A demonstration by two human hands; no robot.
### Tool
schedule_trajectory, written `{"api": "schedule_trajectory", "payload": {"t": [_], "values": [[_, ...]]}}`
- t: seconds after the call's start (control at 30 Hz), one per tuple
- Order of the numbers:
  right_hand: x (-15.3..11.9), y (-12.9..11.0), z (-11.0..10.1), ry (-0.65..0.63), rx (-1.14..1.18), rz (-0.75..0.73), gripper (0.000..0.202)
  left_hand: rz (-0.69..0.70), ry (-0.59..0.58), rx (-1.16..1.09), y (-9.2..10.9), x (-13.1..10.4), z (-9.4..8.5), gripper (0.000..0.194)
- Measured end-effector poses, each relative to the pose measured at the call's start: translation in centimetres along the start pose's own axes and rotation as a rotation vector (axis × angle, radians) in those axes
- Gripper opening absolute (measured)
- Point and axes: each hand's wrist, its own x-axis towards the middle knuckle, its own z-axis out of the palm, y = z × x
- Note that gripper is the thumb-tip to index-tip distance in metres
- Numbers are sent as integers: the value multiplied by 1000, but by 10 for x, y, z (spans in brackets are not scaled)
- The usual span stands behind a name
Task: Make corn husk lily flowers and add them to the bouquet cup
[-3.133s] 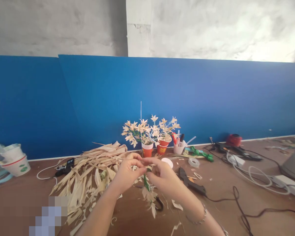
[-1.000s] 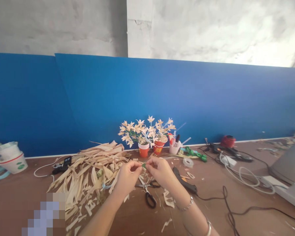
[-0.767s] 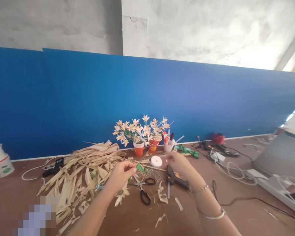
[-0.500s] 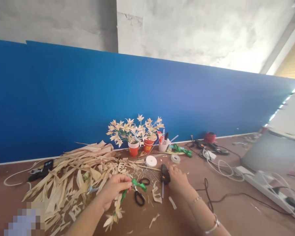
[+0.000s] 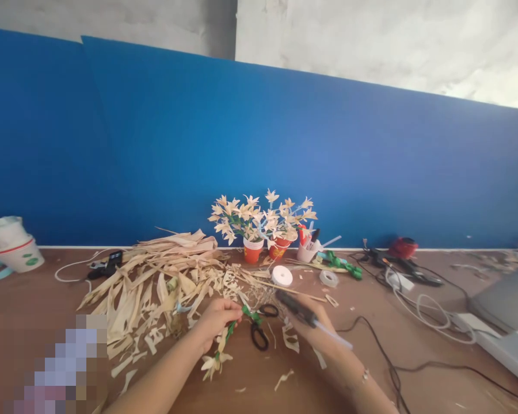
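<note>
My left hand pinches the green-wrapped stem of a corn-husk flower, whose pale petals hang down towards me. Beside its fingertips lie black-handled scissors, partly behind the green end of the stem. My right hand is closed around a black glue gun, raised and tilted, with a translucent glue stick poking out of its rear. The grip and fingers are largely hidden behind the gun and blurred.
Dried husks are heaped on the left. Red cups of finished flowers stand by the blue partition. A white tape roll, a clear tape roll and a pen cup sit nearby. Cables and a power strip occupy the right.
My right hand has picked the glue gun up off the table and turned it. The left hand still holds the flower. The camera view has swung left and down.
</note>
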Motion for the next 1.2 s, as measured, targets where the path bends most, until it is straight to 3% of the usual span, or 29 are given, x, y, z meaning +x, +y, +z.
{"api": "schedule_trajectory", "payload": {"t": [0.07, 0.17, 0.43, 1.2], "values": [[0, -13, 11, -184, -50, -105, 5, -10, -1, -19, -1, 0, 0, 16], [5, -22, 24, -283, -88, -196, 4, -45, 2, -57, 0, 0, -1, 17], [7, -11, 40, -225, -39, -258, 12, -105, -22, -89, -2, 4, -1, 20], [5, -11, 40, -257, -132, -225, 15, -90, -28, -31, -4, 4, 0, 21]]}}
